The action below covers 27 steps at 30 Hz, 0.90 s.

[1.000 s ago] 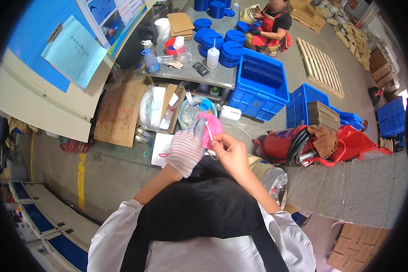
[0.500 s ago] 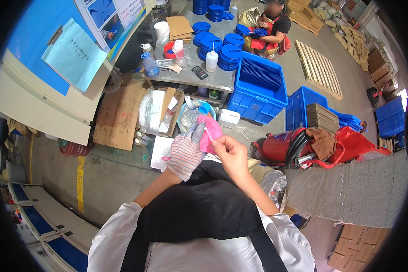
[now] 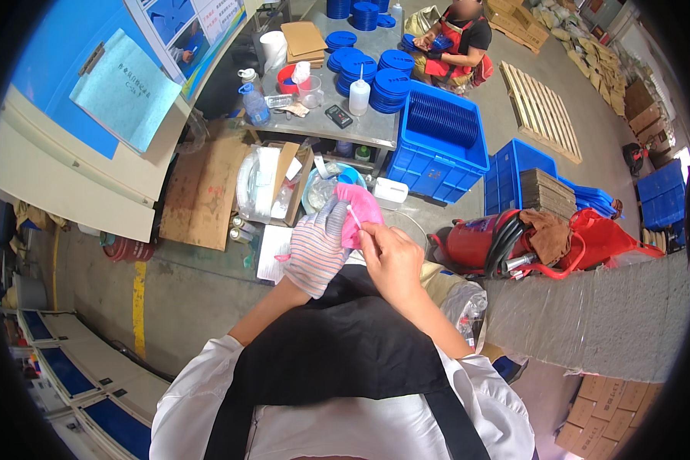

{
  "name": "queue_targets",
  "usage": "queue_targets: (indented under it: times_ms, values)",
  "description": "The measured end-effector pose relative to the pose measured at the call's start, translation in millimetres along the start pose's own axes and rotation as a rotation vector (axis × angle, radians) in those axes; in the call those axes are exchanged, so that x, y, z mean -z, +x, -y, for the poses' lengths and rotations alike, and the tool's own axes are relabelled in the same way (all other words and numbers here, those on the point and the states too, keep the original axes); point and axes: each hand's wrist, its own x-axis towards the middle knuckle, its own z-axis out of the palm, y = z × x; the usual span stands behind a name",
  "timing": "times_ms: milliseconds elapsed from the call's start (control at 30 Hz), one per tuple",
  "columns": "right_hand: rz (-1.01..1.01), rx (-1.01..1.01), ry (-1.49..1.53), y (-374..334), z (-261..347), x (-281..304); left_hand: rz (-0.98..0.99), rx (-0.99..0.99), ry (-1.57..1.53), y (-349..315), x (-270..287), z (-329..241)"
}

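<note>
My left hand (image 3: 315,251) wears a striped knit glove with grey fingertips. Its fingers are closed around a bright pink, soft-looking piece, apparently cloth (image 3: 370,205), held in front of my black apron. A thin white stick (image 3: 354,216) lies against the pink piece. My bare right hand (image 3: 395,264) pinches the stick's lower end between thumb and forefinger, touching the pink piece's right edge. What the stick is exactly is too small to tell.
Ahead, a metal table (image 3: 360,130) carries stacked blue discs (image 3: 392,88) and a white squeeze bottle (image 3: 359,98). A blue crate (image 3: 437,170) stands beside it. A red fire extinguisher (image 3: 475,247) is at right. Beyond the table sits a co-worker (image 3: 456,50) handling blue pieces.
The pink piece and both hands have shifted slightly, with the pink piece spread a little higher and to the right. The co-worker's hands and blue pieces have moved.
</note>
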Motion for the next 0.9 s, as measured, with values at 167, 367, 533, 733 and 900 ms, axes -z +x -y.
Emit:
queue_targets:
  times_ms: [167, 367, 533, 733, 900]
  values:
    - [-0.028, 0.028, -0.042, -1, -1, 1, 0.13, 0.022, -0.001, -5, -1, 3]
    - [-0.064, 0.117, -0.093, -1, 1, 1, 0.08, -0.042, -0.011, -4, 2, 3]
    - [-0.039, 0.124, -0.163, -1, 4, 2, -0.01, -0.139, 0.049, -1, 3, -2]
    - [-0.034, 0.102, -0.173, -3, -2, -4, 0.082, -0.116, 0.116, 2, 5, -5]
    - [-0.046, 0.14, -0.163, 9, -10, 5, 0.176, -0.069, 0.1, -7, 2, -2]
